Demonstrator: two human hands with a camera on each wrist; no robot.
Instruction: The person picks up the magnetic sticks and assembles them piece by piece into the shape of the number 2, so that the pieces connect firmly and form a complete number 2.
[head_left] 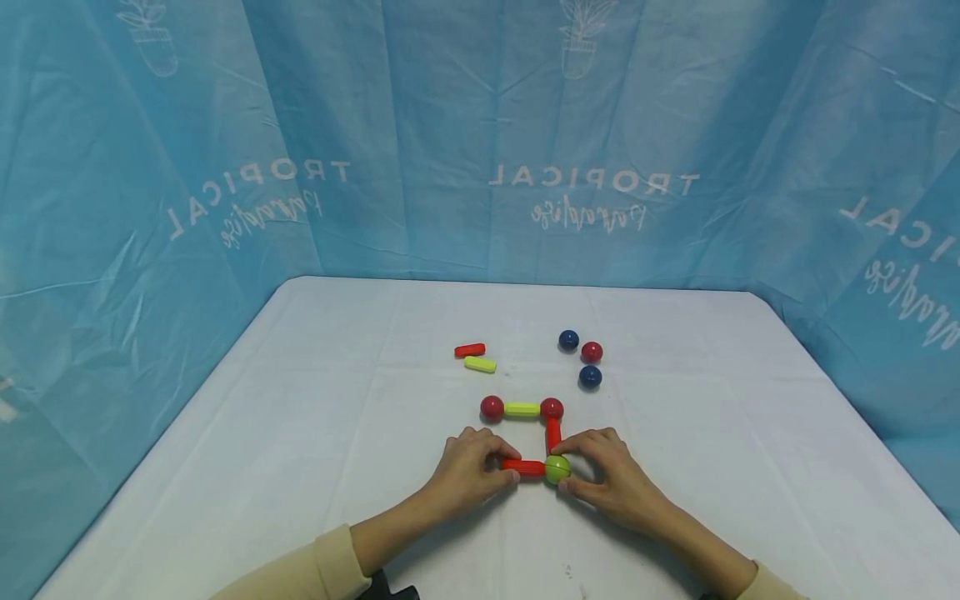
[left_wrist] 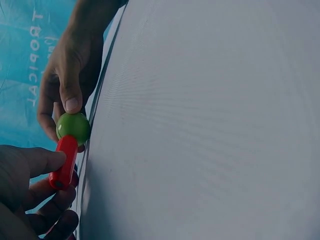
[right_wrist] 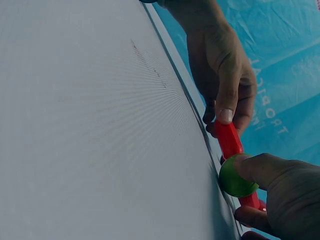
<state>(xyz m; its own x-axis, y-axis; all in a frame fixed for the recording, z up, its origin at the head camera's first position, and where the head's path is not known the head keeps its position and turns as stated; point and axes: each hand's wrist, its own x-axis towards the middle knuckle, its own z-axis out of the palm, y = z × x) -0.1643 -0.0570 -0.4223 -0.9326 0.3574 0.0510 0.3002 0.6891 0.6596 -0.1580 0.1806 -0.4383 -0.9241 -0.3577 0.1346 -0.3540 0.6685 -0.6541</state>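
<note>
My left hand pinches a red stick between thumb and fingers, its right end up against a green ball. My right hand grips that green ball from the right side, thumb nearest me. From the ball a second red stick runs away from me to a red ball. A yellow-green stick links this one to another red ball on the left. Together the pieces form three sides of a square and part of a fourth. In the left wrist view, the held red stick meets the ball.
Beyond the joined pieces lie a loose red stick and a yellow-green stick. To their right are a red ball and two blue balls, one farther and one nearer. A blue printed curtain surrounds the white table.
</note>
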